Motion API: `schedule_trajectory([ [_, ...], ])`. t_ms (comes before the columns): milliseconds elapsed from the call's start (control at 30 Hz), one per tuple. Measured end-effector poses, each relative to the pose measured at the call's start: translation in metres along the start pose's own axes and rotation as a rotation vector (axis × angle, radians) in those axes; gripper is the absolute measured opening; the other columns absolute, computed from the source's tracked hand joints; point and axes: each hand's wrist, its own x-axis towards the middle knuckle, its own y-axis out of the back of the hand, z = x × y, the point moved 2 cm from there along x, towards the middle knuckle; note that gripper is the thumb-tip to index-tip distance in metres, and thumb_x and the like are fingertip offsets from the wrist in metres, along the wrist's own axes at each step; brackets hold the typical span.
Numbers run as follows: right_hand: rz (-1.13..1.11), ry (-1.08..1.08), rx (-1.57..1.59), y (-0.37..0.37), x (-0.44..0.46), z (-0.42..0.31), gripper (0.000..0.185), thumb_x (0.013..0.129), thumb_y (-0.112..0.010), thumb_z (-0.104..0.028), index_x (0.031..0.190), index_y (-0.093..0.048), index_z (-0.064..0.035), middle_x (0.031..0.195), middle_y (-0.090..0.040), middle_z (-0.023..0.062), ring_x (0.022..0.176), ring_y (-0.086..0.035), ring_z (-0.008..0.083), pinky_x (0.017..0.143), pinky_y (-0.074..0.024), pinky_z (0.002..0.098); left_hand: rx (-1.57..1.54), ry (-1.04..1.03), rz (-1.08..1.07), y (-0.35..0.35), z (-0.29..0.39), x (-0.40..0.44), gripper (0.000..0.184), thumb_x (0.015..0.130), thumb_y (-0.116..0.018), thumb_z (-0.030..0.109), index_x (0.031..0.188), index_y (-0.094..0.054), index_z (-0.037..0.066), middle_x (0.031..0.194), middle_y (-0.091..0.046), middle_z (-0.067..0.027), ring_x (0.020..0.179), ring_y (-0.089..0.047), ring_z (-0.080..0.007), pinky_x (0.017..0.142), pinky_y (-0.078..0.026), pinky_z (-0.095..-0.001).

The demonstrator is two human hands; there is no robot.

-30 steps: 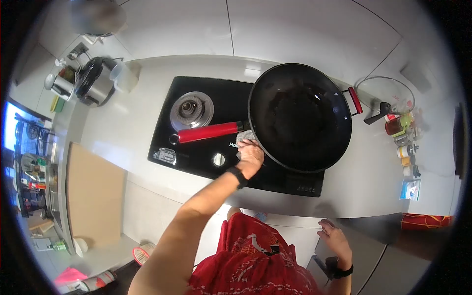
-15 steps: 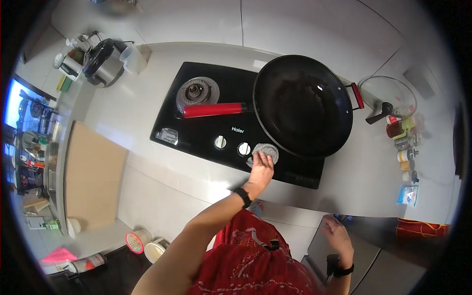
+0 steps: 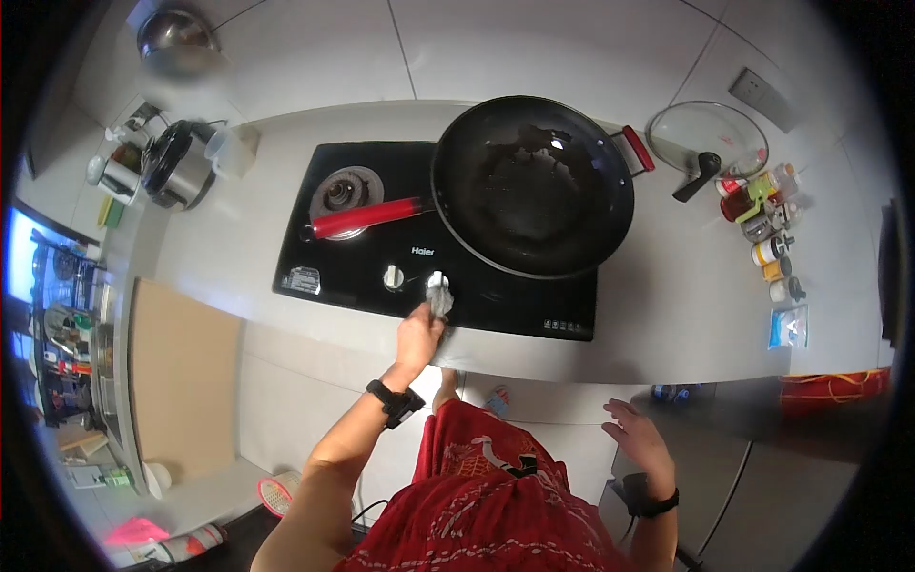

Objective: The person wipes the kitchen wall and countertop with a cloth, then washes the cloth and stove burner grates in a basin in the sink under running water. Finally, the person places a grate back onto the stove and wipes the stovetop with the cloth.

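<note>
My left hand [image 3: 419, 337] is closed on a small grey cloth [image 3: 440, 303] at the front of the black glass cooktop [image 3: 505, 307]. The cloth lies against the right knob [image 3: 437, 278], while the left knob [image 3: 393, 276] stands uncovered beside it. A large black wok [image 3: 534, 214] sits over the right burner, its inside looking wet in patches. Its red handle [image 3: 370, 219] points left, across the edge of the left burner [image 3: 343, 191]. My right hand [image 3: 640, 439] hangs below the counter's front edge, holding nothing, with its fingers apart.
A glass lid [image 3: 707, 133] rests at the back right, near several seasoning bottles [image 3: 767, 250] and a blue-white packet [image 3: 788, 327]. On the left stand a pressure cooker [image 3: 181, 164] and a clear plastic jug [image 3: 229, 153]. A tan board [image 3: 186, 381] lies lower left.
My left hand has moved the cloth left and toward me, from the glass beside the wok to the right knob. My right hand stays low and free. The camera view has shifted.
</note>
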Motion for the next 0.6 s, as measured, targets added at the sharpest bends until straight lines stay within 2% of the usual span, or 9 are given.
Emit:
schedule_trajectory([
  [67,-0.013,-0.002,-0.018,-0.004,0.001,0.002,0.036,0.085,-0.055,-0.025,0.116,-0.051,-0.0070,0.122,-0.050,0.0158,0.108,-0.050,0.0348,0.088,-0.0430,0.0396,-0.191,-0.089,0.145,-0.007,0.027,0.009,0.041,0.075,-0.054,0.006,0.116,-0.051,0.005,0.084,-0.058,-0.0237,0.071,-0.059,-0.0372,0.064,-0.047,-0.0427],
  [100,-0.026,-0.010,-0.018,-0.005,0.002,0.002,0.036,0.085,-0.054,-0.026,0.116,-0.051,-0.0071,0.122,-0.050,0.0158,0.108,-0.050,0.0348,0.088,-0.0428,0.0398,-0.214,-0.100,0.145,-0.013,0.041,0.016,0.043,0.074,-0.053,0.002,0.117,-0.051,0.006,0.086,-0.060,-0.0217,0.074,-0.058,-0.0371,0.068,-0.048,-0.0422],
  [200,-0.031,0.001,-0.030,-0.009,0.000,0.005,0.037,0.085,-0.054,-0.026,0.116,-0.051,-0.0067,0.122,-0.049,0.0165,0.109,-0.049,0.0348,0.089,-0.0425,0.0403,-0.096,-0.303,0.264,-0.045,0.068,0.046,0.033,0.072,-0.053,0.001,0.104,-0.057,0.003,0.094,-0.060,-0.0150,0.087,-0.056,-0.0345,0.078,-0.047,-0.0374],
  [267,-0.024,0.000,-0.041,-0.010,-0.004,0.008,0.037,0.085,-0.054,-0.025,0.116,-0.050,-0.0059,0.122,-0.049,0.0174,0.109,-0.049,0.0349,0.089,-0.0423,0.0404,0.250,-0.287,0.036,-0.082,0.070,0.068,0.025,0.073,-0.055,0.007,0.098,-0.059,0.003,0.096,-0.060,-0.0136,0.089,-0.054,-0.0321,0.080,-0.045,-0.0373],
  [300,-0.022,-0.009,-0.045,-0.010,-0.006,0.010,0.037,0.085,-0.054,-0.025,0.116,-0.050,-0.0052,0.122,-0.049,0.0178,0.109,-0.049,0.0349,0.089,-0.0423,0.0404,0.369,-0.283,-0.248,-0.098,0.074,0.076,0.023,0.074,-0.055,0.013,0.095,-0.060,0.003,0.097,-0.059,-0.0140,0.090,-0.052,-0.0307,0.085,-0.041,-0.0395],
  [333,-0.023,-0.018,-0.047,-0.012,-0.009,0.012,0.037,0.085,-0.055,-0.025,0.116,-0.050,-0.0046,0.122,-0.049,0.0183,0.109,-0.049,0.0349,0.090,-0.0422,0.0404,0.362,-0.278,-0.134,-0.108,0.082,0.069,0.027,0.076,-0.056,0.020,0.093,-0.060,0.001,0.098,-0.059,-0.0139,0.096,-0.050,-0.0318,0.091,-0.036,-0.0426],
  [400,-0.010,-0.015,-0.016,-0.017,-0.013,0.021,0.038,0.085,-0.055,-0.025,0.116,-0.050,-0.0036,0.122,-0.049,0.0189,0.109,-0.049,0.0349,0.090,-0.0422,0.0402,0.306,-0.395,0.284,-0.117,0.086,0.062,0.032,0.078,-0.055,0.024,0.095,-0.060,-0.002,0.102,-0.059,-0.0128,0.103,-0.049,-0.0316,0.096,-0.031,-0.0428],
  [500,-0.034,-0.046,-0.006,-0.021,-0.018,0.016,0.037,0.085,-0.055,-0.024,0.115,-0.050,-0.0032,0.122,-0.049,0.0190,0.109,-0.049,0.0350,0.090,-0.0420,0.0399,0.276,-0.246,-0.040,-0.123,0.074,0.062,0.033,0.081,-0.053,0.024,0.100,-0.060,-0.002,0.110,-0.057,-0.0128,0.109,-0.047,-0.0311,0.096,-0.033,-0.0414],
  [600,-0.028,-0.009,-0.002,-0.021,-0.012,0.010,0.036,0.085,-0.054,-0.023,0.115,-0.051,-0.0032,0.121,-0.050,0.0186,0.109,-0.049,0.0350,0.091,-0.0415,0.0395,0.318,-0.486,0.082,-0.127,0.062,0.048,0.032,0.081,-0.052,0.019,0.103,-0.059,-0.002,0.115,-0.055,-0.0134,0.110,-0.047,-0.0309,0.094,-0.036,-0.0409],
])
